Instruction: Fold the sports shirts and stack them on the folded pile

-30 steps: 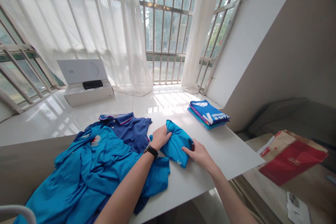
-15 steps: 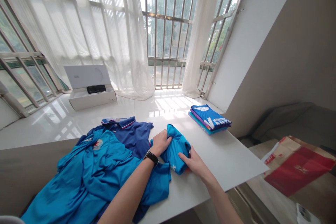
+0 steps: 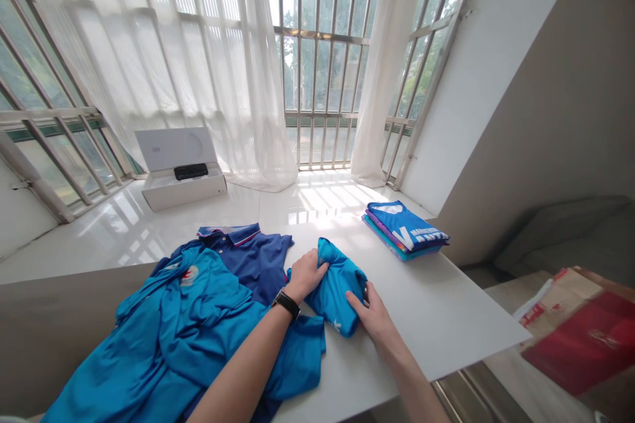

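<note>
A bright blue shirt (image 3: 337, 287), folded into a small bundle, lies on the white surface between my hands. My left hand (image 3: 306, 274), with a dark-banded watch on the wrist, grips the bundle's upper left edge. On the right side, my right hand (image 3: 372, 314) holds the bundle's edge, thumb on top and fingers partly hidden behind the cloth. Left of the bundle, a loose blue shirt (image 3: 198, 324) with a small chest logo spreads over a navy polo shirt (image 3: 253, 258) whose collar points away from me.
A stack of folded shirts (image 3: 407, 228) sits at the right of the white surface (image 3: 421, 310). An open white box (image 3: 183, 192) with a black object in it stands by the curtain (image 3: 253, 112). A red and tan paper bag (image 3: 585, 337) is at the lower right, beyond the surface's edge.
The view has shifted slightly, so most things appear a little to the right. Both hands keep hold of the folded shirt, whose orange-red patch at the lower edge no longer shows.
</note>
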Demonstrator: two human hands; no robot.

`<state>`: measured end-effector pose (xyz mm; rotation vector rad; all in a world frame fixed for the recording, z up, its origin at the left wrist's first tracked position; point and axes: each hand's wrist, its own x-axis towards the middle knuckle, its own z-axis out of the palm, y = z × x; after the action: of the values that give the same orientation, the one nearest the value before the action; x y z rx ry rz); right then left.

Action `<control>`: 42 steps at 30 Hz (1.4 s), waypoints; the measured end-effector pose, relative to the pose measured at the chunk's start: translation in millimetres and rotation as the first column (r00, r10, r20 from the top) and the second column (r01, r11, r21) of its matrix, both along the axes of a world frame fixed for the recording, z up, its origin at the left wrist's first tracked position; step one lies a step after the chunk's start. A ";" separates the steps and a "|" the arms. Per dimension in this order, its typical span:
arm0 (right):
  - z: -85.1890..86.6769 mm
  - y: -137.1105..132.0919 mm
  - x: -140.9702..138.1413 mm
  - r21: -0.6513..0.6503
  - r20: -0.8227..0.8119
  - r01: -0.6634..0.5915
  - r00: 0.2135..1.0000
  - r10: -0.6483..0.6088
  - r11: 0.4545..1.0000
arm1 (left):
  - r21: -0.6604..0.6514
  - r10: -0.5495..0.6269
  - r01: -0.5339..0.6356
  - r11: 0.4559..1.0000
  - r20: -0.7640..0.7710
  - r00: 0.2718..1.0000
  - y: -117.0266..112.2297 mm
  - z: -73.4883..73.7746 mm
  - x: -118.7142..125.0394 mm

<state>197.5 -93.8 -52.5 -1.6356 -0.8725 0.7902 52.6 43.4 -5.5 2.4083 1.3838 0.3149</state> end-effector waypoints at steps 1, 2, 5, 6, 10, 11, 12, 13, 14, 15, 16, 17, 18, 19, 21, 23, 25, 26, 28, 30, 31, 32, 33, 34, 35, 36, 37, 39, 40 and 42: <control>2.7 0.9 0.1 -0.021 -0.020 0.007 1.000 -0.007 1.000 | -0.004 0.007 -0.007 1.000 0.001 1.000 0.0 0.4 0.0; 6.1 1.5 0.2 -0.035 -0.045 0.001 0.999 -0.003 0.999 | -0.008 0.015 -0.015 1.000 0.001 1.000 0.1 0.7 0.1; 15.7 2.2 0.6 -0.022 -0.102 -0.066 0.993 0.064 0.998 | -0.017 0.032 -0.032 0.999 0.011 0.999 0.9 0.9 0.1; 17.5 2.3 0.9 -0.009 -0.114 -0.082 0.990 0.080 0.997 | -0.016 0.031 -0.031 0.999 0.022 0.999 1.3 0.4 0.1; 17.8 4.4 3.8 0.035 -0.094 -0.044 0.994 0.047 0.998 | -0.017 0.019 -0.017 1.000 0.095 0.995 3.6 -3.2 0.1; 18.0 5.5 5.4 0.046 -0.081 -0.031 0.996 0.035 0.998 | -0.024 0.018 -0.015 1.000 0.118 0.993 4.4 -4.3 0.4; 18.9 6.9 7.5 0.056 -0.069 -0.028 0.997 0.032 0.998 | -0.032 0.016 -0.012 0.999 0.142 0.990 5.3 -5.2 0.9; 20.7 8.5 10.1 0.065 -0.056 -0.038 0.998 0.042 0.997 | -0.038 0.014 -0.007 0.999 0.167 0.986 6.6 -5.7 1.9; 23.5 10.3 13.5 0.073 -0.041 -0.060 0.997 0.063 0.996 | -0.043 0.010 -0.001 0.999 0.192 0.981 8.3 -5.7 3.5; 27.4 12.3 17.7 0.078 -0.025 -0.085 0.996 0.087 0.993 | -0.045 0.005 0.005 0.999 0.215 0.977 10.6 -4.9 5.9; 32.2 14.4 22.6 0.080 -0.006 -0.108 0.994 0.109 0.991 | -0.047 -0.001 0.012 0.999 0.234 0.972 13.7 -3.1 9.5; 37.8 16.7 28.5 0.079 0.013 -0.129 0.992 0.128 0.988 | -0.047 -0.009 0.021 0.999 0.250 0.968 17.6 0.0 14.3; 44.2 19.1 35.4 0.082 0.031 -0.146 0.989 0.144 0.986 | -0.045 -0.020 0.033 0.998 0.264 0.964 22.3 4.6 20.7; 51.2 21.6 43.4 0.090 0.046 -0.155 0.987 0.151 0.984 | -0.038 -0.037 0.049 0.998 0.275 0.961 27.8 10.9 29.0; 66.9 27.1 62.9 0.122 0.074 -0.156 0.986 0.147 0.980 | -0.005 -0.085 0.091 0.996 0.292 0.953 40.8 28.3 51.4; 83.7 32.9 87.5 0.173 0.103 -0.127 0.989 0.111 0.977 | 0.057 -0.143 0.133 0.990 0.298 0.944 55.6 51.2 81.8; 100.2 38.6 116.8 0.214 0.128 -0.065 0.991 0.039 0.975 | 0.116 -0.231 0.206 0.972 0.297 0.926 70.2 76.5 119.2; 107.6 41.2 132.8 0.223 0.137 -0.028 0.991 -0.003 0.974 | 0.135 -0.282 0.252 0.958 0.298 0.912 76.9 88.9 139.6; 119.6 45.5 166.0 0.230 0.160 0.039 0.984 -0.077 0.972 | 0.163 -0.387 0.354 0.921 0.272 0.881 88.6 110.6 182.2; 126.4 48.5 198.4 0.220 0.208 0.092 0.968 -0.139 0.971 | 0.190 -0.457 0.420 0.887 0.237 0.858 97.4 126.1 224.1; 127.6 49.6 213.4 0.207 0.239 0.125 0.955 -0.174 0.970 | 0.196 -0.484 0.448 0.872 0.211 0.849 100.8 130.9 243.8; 127.4 50.5 227.1 0.190 0.267 0.153 0.942 -0.201 0.970 | 0.199 -0.508 0.474 0.858 0.184 0.842 103.7 133.7 262.1; 126.0 51.4 239.3 0.173 0.292 0.179 0.930 -0.224 0.969 | 0.192 -0.522 0.493 0.849 0.154 0.839 106.2 134.5 278.7; 123.5 52.4 249.6 0.155 0.314 0.199 0.919 -0.239 0.968 | 0.181 -0.527 0.502 0.846 0.128 0.840 108.2 133.4 293.5; 120.4 53.5 258.0 0.137 0.330 0.208 0.912 -0.242 0.969 | 0.169 -0.525 0.505 0.846 0.107 0.844 110.0 130.5 306.1; 116.8 54.7 264.5 0.117 0.337 0.206 0.912 -0.234 0.971 | 0.157 -0.517 0.500 0.852 0.089 0.852 111.5 125.9 316.5; 113.0 55.9 269.1 0.095 0.334 0.197 0.917 -0.218 0.976 | 0.146 -0.504 0.491 0.859 0.076 0.860 112.7 119.8 324.5; 105.9 57.5 273.6 0.046 0.285 0.161 0.944 -0.168 0.986 | 0.126 -0.475 0.466 0.876 0.051 0.878 114.2 104.4 333.8; 102.9 57.2 274.0 0.021 0.244 0.139 0.960 -0.140 0.990 | 0.113 -0.458 0.452 0.885 0.038 0.888 114.5 96.0 335.3; 99.2 52.7 273.3 -0.059 0.206 0.096 0.975 -0.082 0.994 | 0.095 -0.421 0.418 0.903 0.019 0.907 113.8 80.3 333.9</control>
<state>470.8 -41.1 46.7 -1.8267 -0.9162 0.6029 386.5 157.1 74.8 2.6752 0.8119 0.3117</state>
